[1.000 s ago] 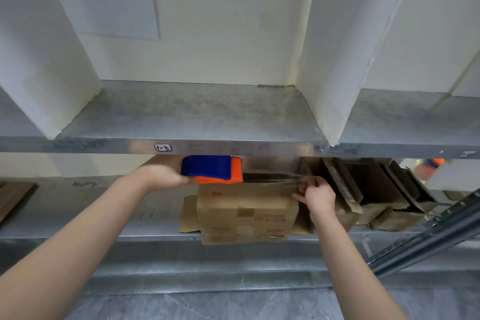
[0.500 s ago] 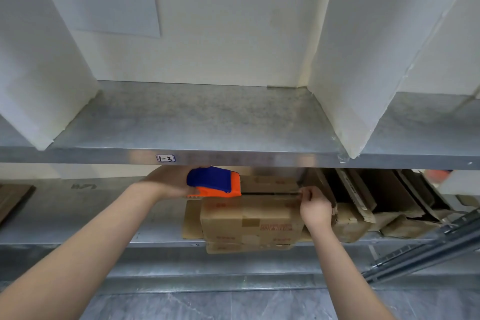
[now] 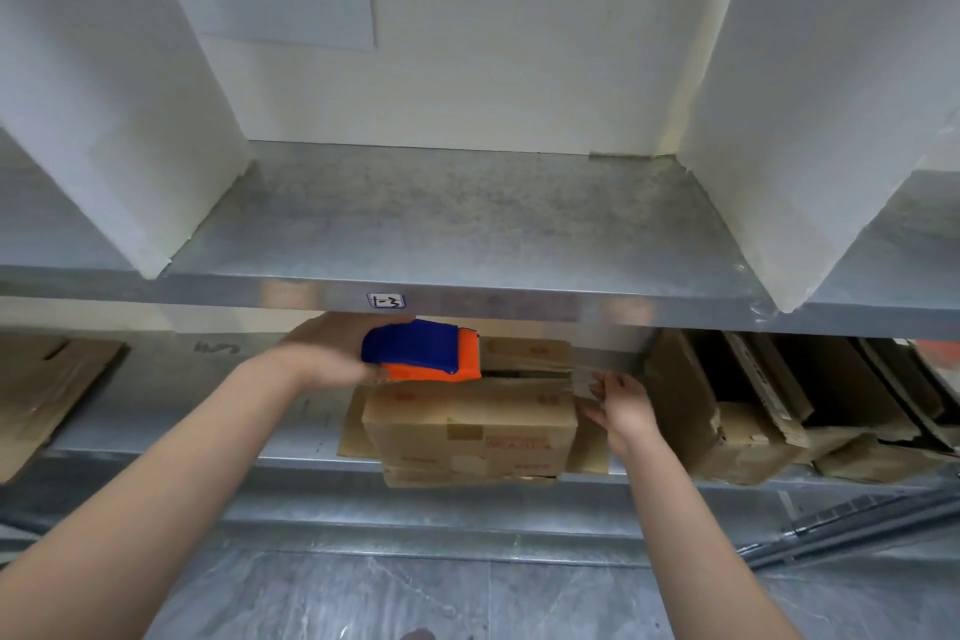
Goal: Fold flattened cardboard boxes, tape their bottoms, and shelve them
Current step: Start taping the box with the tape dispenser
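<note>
One head-worn wide-angle view, square-on to the metal shelf [image 3: 467,224] and pitched down. Near: left hand [image 3: 332,353] and right hand [image 3: 623,411] reach the tier just below that shelf. Floor [image 3: 467,592] fills the bottom strip, under the shelf.

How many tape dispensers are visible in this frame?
1: the blue-and-orange tape dispenser, held in the left hand over the cardboard box on the lower shelf. Others may be hidden.

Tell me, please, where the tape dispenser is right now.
Mid-frame, the tape dispenser sits in the left hand, atop the cardboard box on the lower shelf.
</note>
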A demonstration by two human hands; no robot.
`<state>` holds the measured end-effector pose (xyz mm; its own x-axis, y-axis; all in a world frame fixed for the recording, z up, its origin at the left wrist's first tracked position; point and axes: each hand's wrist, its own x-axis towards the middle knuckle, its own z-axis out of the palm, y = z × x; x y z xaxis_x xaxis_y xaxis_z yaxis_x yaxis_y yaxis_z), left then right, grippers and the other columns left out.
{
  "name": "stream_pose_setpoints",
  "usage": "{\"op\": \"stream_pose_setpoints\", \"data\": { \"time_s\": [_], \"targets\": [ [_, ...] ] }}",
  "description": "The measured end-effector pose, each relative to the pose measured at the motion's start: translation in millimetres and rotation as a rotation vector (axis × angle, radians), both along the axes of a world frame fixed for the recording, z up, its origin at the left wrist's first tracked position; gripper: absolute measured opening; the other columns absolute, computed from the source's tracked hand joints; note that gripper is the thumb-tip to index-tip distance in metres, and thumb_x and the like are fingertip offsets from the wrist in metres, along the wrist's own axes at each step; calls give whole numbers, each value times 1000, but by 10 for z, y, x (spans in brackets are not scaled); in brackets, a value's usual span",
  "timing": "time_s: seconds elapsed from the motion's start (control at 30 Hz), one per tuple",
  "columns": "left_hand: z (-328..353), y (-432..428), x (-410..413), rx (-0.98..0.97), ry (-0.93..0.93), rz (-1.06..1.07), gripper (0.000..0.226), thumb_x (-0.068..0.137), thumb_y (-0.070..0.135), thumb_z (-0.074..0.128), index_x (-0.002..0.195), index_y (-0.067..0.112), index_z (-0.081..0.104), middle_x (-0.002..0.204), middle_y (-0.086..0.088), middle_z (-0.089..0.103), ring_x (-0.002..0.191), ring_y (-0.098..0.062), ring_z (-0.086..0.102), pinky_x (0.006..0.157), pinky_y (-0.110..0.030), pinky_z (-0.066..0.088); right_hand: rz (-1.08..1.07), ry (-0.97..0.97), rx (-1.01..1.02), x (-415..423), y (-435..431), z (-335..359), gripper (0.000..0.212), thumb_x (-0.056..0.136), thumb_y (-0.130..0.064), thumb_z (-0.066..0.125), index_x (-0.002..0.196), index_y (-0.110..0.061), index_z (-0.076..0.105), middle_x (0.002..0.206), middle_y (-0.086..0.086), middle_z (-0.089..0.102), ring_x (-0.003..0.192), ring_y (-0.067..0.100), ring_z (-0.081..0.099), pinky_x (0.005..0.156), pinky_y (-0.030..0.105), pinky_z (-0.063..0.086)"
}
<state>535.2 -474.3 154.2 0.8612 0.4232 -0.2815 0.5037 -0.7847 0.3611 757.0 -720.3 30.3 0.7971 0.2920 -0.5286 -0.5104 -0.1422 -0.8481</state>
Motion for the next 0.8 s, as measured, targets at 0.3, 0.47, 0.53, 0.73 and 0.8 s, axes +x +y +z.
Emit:
{"op": "stream_pose_setpoints", "data": {
  "time_s": [0.3, 0.47, 0.53, 0.73, 0.8],
  "targets": [
    [-92, 9, 70, 36, -8, -62, 52, 89, 40, 60, 133, 57, 38, 111, 30, 52, 107, -7, 54, 79, -20, 41, 273, -310, -395, 31, -40, -292, 25, 104, -25, 38, 92, -29, 59, 105, 3, 64, 96, 24, 61, 90, 46, 53],
    [-146, 17, 81, 14, -54, -69, 45, 89, 37, 62, 120, 63, 41, 107, 31, 51, 100, -2, 52, 81, -18, 43, 307, -413, -455, -51, 33, -387, 24, 103, -25, 39, 100, -18, 62, 98, 4, 66, 86, 21, 62, 72, 31, 44],
    [-172, 31, 64, -3, -85, -82, 44, 89, 39, 63, 115, 65, 39, 107, 34, 51, 102, 2, 51, 81, -8, 39, 297, -420, -468, -71, 31, -417, 17, 100, -29, 48, 102, -16, 60, 95, 1, 65, 88, 23, 63, 72, 30, 44],
    [-177, 3, 82, -30, -147, -97, 46, 88, 34, 67, 106, 64, 38, 100, 45, 42, 92, 16, 46, 73, 4, 33, 273, -622, -518, -95, -69, -343, 8, 91, -24, 62, 99, -27, 63, 96, -6, 68, 88, 17, 64, 70, 26, 47],
    [-190, 0, 81, -39, -166, -91, 49, 87, 32, 68, 109, 63, 38, 101, 44, 44, 91, 18, 46, 75, 4, 34, 365, -640, -466, -113, -111, -272, 25, 90, -10, 60, 110, -25, 63, 105, -6, 67, 96, 15, 63, 80, 23, 47]
  ]
}}
